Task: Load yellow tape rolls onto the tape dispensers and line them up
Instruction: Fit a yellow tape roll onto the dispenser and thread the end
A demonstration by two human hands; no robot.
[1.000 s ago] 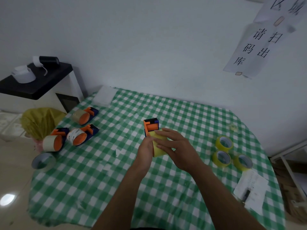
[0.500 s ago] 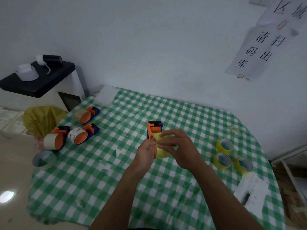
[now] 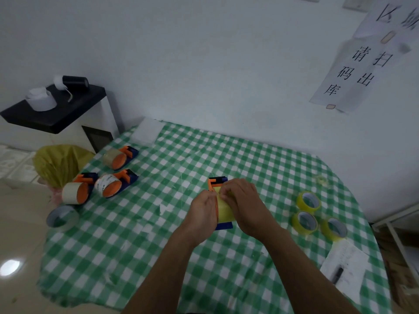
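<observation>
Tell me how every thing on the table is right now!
Dispenser: held, loaded.
Yellow roll: on the dispenser, between both hands.
Left hand: grips the dispenser.
Right hand: fingers curled over the yellow roll.
Spare yellow rolls: three, loose, not loaded.
Left dispensers: three, each loaded with a pale roll.
Grey roll: loose, flat at the table's edge.

Dispensers (image 3: 113, 184) left — spare rolls (image 3: 305, 219) right

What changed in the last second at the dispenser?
The right hand slid its fingertips from across the roll up to its top edge by the dispenser head, pinching there; the blue base now shows under the hands. The left hand keeps holding the dispenser. Spare rolls and loaded dispensers unmoved.
</observation>
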